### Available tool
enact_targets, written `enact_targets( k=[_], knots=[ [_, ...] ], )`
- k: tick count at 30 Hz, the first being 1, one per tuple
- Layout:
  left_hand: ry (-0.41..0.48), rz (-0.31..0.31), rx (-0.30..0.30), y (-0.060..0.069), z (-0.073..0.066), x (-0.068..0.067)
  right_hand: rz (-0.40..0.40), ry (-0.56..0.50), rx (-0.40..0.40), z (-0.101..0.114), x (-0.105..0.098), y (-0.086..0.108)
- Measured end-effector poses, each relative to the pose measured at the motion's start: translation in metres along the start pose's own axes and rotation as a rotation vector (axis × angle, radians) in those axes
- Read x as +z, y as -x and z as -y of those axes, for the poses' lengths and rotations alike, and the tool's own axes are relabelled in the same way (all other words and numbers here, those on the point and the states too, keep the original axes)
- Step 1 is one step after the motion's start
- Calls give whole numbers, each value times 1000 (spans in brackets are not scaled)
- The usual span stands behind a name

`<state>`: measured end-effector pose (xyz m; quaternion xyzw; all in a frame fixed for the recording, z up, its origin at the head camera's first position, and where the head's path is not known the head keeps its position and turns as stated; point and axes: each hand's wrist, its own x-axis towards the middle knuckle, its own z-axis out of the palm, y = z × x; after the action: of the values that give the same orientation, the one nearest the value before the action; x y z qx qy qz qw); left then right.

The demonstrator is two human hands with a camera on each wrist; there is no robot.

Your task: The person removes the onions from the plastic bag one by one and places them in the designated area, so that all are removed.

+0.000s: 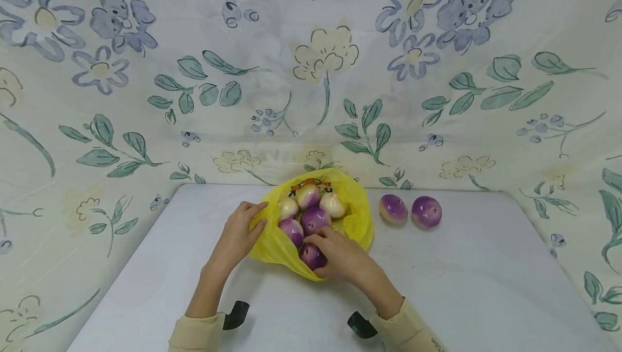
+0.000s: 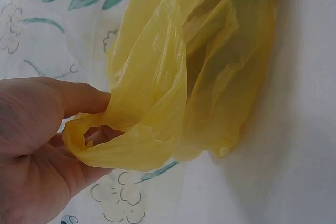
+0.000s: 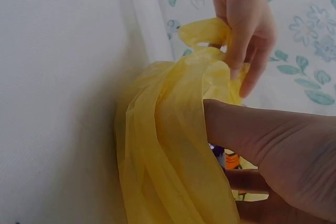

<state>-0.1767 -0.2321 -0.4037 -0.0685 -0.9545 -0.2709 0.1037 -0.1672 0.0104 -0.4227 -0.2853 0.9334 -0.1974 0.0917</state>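
Note:
A yellow plastic bag (image 1: pixel 279 252) lies open on the table, holding several glossy purple-and-cream round vegetables that look like onions. My left hand (image 1: pixel 238 233) pinches the bag's left rim between thumb and fingers; the left wrist view shows the thin plastic of a bag handle (image 2: pixel 142 145) in that grip. Inside the near side of the opening, my right hand (image 1: pixel 342 255) has its fingers and thumb around a purple onion (image 1: pixel 311 256). The bag wall (image 3: pixel 168 145) hides most of these fingertips in the right wrist view. Another purple onion (image 1: pixel 315 221) sits just behind.
Two more onions, one at the left (image 1: pixel 393 209) and one at the right (image 1: pixel 426 212), lie on the white table (image 1: pixel 461 276) right of the bag. A flower-patterned cloth (image 1: pixel 272 71) rises behind the table. Dark wrist-camera mounts (image 1: pixel 236 315) stick out from both sleeves.

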Motion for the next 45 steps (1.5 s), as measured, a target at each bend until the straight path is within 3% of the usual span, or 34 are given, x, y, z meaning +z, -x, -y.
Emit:
enact_targets(
  k=[20,45],
  knots=[
    [6,0,8,-1,1,2,14,9,20,-2,-4,-1],
    [10,-3,17,0,1,2,-67,-46,-26,-6,-23,12]
  ],
)
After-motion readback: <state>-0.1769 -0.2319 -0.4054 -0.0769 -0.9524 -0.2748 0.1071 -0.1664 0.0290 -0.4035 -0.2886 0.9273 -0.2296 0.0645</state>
